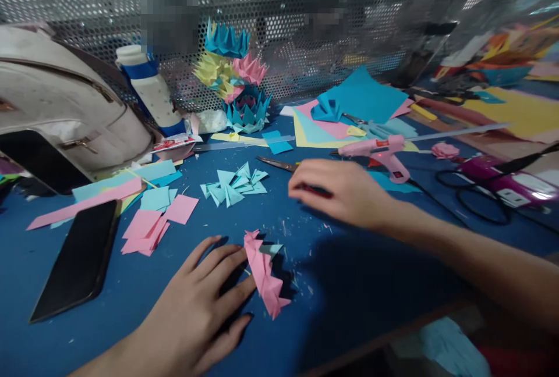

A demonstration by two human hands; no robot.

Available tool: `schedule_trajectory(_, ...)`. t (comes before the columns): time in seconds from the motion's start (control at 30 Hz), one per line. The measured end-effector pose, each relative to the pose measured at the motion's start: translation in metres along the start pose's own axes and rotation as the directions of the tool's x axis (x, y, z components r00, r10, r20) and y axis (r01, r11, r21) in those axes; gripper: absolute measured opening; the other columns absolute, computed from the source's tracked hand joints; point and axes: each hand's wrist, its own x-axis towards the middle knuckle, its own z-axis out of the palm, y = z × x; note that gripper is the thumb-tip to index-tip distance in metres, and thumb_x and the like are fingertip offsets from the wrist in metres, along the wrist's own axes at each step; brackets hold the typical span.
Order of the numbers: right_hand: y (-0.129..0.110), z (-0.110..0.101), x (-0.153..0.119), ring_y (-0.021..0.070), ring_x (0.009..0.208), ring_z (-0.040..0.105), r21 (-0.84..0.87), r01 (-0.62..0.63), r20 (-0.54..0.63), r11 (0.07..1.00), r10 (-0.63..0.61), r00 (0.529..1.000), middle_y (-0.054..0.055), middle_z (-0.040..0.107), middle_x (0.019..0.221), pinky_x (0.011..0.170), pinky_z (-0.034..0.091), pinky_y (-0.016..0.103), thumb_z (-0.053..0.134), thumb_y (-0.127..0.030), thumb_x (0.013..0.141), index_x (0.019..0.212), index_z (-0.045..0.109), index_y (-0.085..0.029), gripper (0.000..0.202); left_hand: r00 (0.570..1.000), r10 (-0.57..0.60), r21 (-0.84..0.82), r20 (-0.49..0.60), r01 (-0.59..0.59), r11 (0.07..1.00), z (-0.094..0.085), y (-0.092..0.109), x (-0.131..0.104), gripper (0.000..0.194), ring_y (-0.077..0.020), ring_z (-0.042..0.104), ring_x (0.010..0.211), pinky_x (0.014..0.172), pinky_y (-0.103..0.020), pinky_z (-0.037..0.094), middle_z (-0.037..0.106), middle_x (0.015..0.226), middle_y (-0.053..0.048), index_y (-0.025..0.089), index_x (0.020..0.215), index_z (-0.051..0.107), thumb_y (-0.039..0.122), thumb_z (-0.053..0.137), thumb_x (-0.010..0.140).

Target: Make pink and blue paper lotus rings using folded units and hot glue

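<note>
My left hand (213, 295) lies on the blue table with its fingers spread, the fingertips against a row of interlocked pink folded paper pieces (264, 275). A pale blue folded point (273, 249) sticks out beside that row. My right hand (345, 191) is curled over the handle end of a pair of scissors (276, 163), whose blades point left; a red handle part shows under the fingers. Loose light blue folded paper triangles (229, 186) are heaped between the hands and the back of the table. A pink glue gun (384, 153) with a clear glue stick lies just beyond my right hand.
Left of my hand lie a black phone (81, 260), pink paper slips (146, 231) and paper strips (91, 202). A bottle (151, 89) and white bag (82, 98) stand behind. A folded-paper model (247, 106) leans near the mesh panel. A purple power strip (502, 182) is at right.
</note>
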Motion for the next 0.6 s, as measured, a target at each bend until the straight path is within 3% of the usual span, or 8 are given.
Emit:
schedule_trajectory(0.1, 0.024, -0.009, -0.005, 0.0217, 0.079, 0.06, -0.274, -0.263, 0.037, 0.925, 0.284, 0.958, 0.008, 0.066, 0.092, 0.059, 0.034, 0.031, 0.048, -0.045, 0.096, 0.096, 0.058, -0.019, 0.028, 0.999, -0.013, -0.023, 0.042, 0.014, 1.0, -0.006, 0.002, 0.002, 0.03, -0.0297, 0.052, 0.12, 0.109, -0.06, 0.034, 0.06, 0.125, -0.01, 0.023, 0.119, 0.064, 0.029, 0.057, 0.09)
schedule_trajectory(0.2, 0.041, 0.002, -0.013, 0.0253, 0.078, 0.06, -0.44, -0.303, 0.096, 0.845, 0.38, 0.92, 0.013, 0.065, 0.095, 0.055, 0.03, 0.032, 0.052, -0.047, 0.094, 0.097, 0.054, -0.016, 0.032, 0.998, -0.021, -0.028, 0.06, 0.023, 0.999, -0.009, 0.004, 0.003, 0.026, -0.0299, 0.052, 0.121, 0.109, -0.061, 0.033, 0.059, 0.125, -0.01, 0.022, 0.113, 0.065, 0.028, 0.059, 0.089)
schedule_trajectory(0.37, 0.05, 0.014, -0.022, 0.0237, 0.076, 0.06, -0.424, -0.297, 0.117, 0.855, 0.377, 0.919, 0.01, 0.064, 0.088, 0.059, 0.034, 0.032, 0.045, -0.043, 0.097, 0.096, 0.051, -0.017, 0.027, 0.997, -0.017, -0.001, 0.072, 0.017, 1.0, -0.009, 0.004, 0.001, 0.029, -0.0308, 0.051, 0.122, 0.109, -0.062, 0.032, 0.057, 0.13, -0.011, 0.023, 0.117, 0.064, 0.029, 0.058, 0.09)
schedule_trajectory(0.5, 0.043, 0.001, -0.037, 0.0234, 0.075, 0.06, -0.417, -0.238, 0.125, 0.877, 0.315, 0.941, 0.008, 0.063, 0.085, 0.063, 0.038, 0.033, 0.039, -0.046, 0.098, 0.088, 0.048, -0.019, 0.03, 0.997, -0.026, 0.013, 0.079, 0.025, 1.0, -0.009, 0.003, 0.0, 0.032, -0.0312, 0.051, 0.123, 0.11, -0.061, 0.032, 0.056, 0.132, -0.011, 0.024, 0.121, 0.063, 0.029, 0.056, 0.09)
schedule_trajectory(0.6, 0.033, -0.015, -0.061, 0.0234, 0.065, 0.058, -0.377, -0.274, 0.147, 0.885, 0.349, 0.926, 0.006, 0.062, 0.075, 0.057, 0.038, 0.034, 0.032, -0.05, 0.098, 0.093, 0.047, -0.02, 0.034, 0.997, -0.025, 0.013, 0.08, 0.024, 1.0, -0.009, 0.003, -0.001, 0.034, -0.0309, 0.05, 0.124, 0.11, -0.06, 0.032, 0.055, 0.132, -0.012, 0.024, 0.124, 0.061, 0.029, 0.054, 0.091)
